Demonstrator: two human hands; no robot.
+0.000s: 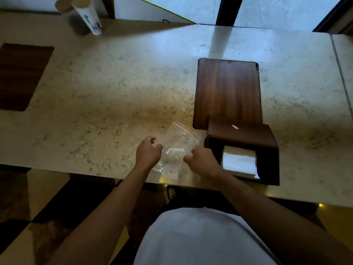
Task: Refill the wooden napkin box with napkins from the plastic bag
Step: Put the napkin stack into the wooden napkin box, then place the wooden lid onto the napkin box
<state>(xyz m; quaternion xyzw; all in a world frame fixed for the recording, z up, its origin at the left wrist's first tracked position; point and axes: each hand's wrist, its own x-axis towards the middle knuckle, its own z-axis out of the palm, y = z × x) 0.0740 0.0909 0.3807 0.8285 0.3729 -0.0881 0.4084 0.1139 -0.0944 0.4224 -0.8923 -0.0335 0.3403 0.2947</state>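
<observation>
A clear plastic zip bag (176,148) with a red strip lies flat and looks empty on the marble table, near its front edge. My left hand (148,152) rests at the bag's left side with curled fingers touching it. My right hand (202,162) is at the bag's right side, fingers bent on its edge. Just right of that hand stands the dark wooden napkin box (246,134), its opening facing me, with a stack of white napkins (238,161) inside. A flat wooden lid or panel (228,90) lies behind the box.
The marble table (114,92) stretches far left and back. Two tall paper cups (87,15) stand at the back left. A dark rectangular inset (19,75) sits at the left edge. A small white scrap (235,127) lies on the box top.
</observation>
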